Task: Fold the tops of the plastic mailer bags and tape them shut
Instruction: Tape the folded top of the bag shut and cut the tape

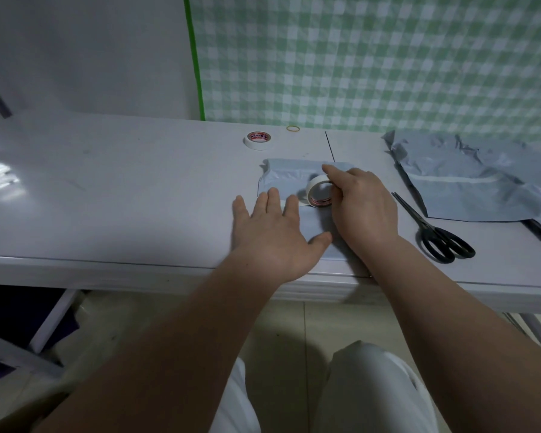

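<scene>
1. Pale grey desk (pixel 122 195) running left to right, near edge crossing the view just under both wrists; far edge against a green-and-white checked cloth (pixel 372 57) at 12 to 2 o'clock.
2. Wide bare room on the desk from 9 to 11 o'clock; crowded at 3 o'clock.
3. Flat grey-blue plastic mailer bag (pixel 281 176) at centre, bottom edge close to the near desk edge, long axis running from near to far, folded top pointing to 12 o'clock.
4. Left hand (pixel 272 235) spread flat, palm down, pressing the bag's left half, fingers toward 12 o'clock, thumb out toward 3 o'clock.
5. Right hand (pixel 363 207) pinching a white roll of tape (pixel 317 193), standing on edge on the bag near the fold, with a short strip lying toward the left fingertips.
6. Black-handled scissors (pixel 434 229) just right of the right wrist, closed, blades toward 11 o'clock, handles toward the near edge.
7. Crumpled pile of grey-blue plastic mailer bags (pixel 481 182) at 3 o'clock, reaching the right border.
8. Second white tape roll with a red-printed core (pixel 257 140) lying flat at 12 o'clock, beyond the bag, apart from it.
9. Thin yellow rubber band (pixel 293 129) near the far edge, just right of that roll.
</scene>
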The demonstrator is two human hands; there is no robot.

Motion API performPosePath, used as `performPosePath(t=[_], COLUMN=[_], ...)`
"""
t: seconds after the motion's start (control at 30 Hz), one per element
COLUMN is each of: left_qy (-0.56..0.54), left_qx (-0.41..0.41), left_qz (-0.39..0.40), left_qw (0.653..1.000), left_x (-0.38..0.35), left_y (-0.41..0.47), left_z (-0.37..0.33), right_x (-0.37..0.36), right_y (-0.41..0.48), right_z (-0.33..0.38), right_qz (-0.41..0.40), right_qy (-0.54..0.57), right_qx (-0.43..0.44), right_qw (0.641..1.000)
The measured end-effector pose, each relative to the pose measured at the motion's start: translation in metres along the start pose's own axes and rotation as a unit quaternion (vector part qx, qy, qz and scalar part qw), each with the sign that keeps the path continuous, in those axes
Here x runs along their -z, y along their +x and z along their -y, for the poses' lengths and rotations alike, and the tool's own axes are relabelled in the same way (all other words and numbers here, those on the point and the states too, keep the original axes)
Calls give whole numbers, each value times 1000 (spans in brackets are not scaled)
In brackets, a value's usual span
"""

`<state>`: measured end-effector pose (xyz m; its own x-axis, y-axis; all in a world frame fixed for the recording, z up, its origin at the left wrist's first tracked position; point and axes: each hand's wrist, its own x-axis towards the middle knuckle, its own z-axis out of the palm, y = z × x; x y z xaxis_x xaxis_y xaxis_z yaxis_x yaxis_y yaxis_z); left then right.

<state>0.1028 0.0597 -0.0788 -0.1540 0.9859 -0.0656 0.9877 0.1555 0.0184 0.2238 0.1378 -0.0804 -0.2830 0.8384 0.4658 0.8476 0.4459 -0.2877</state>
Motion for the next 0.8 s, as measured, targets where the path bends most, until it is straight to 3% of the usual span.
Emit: performPosePath(t=[0.2,0.43,0.8], left_qy=[12,30,-2], left_qx=[-4,5,24], left_qz=[12,26,39], left_qw=[1000,999,999], left_x=[2,4,8], left_y=[0,2,0], left_z=[0,-6,5], right_x=[6,0,1], right_y=[0,-4,-7], right_z=[-2,2,2], right_qz=[-9,27,28], right_qy=[-54,15,9], right_qx=[17,-8,-4], right_qw=[998,999,1000])
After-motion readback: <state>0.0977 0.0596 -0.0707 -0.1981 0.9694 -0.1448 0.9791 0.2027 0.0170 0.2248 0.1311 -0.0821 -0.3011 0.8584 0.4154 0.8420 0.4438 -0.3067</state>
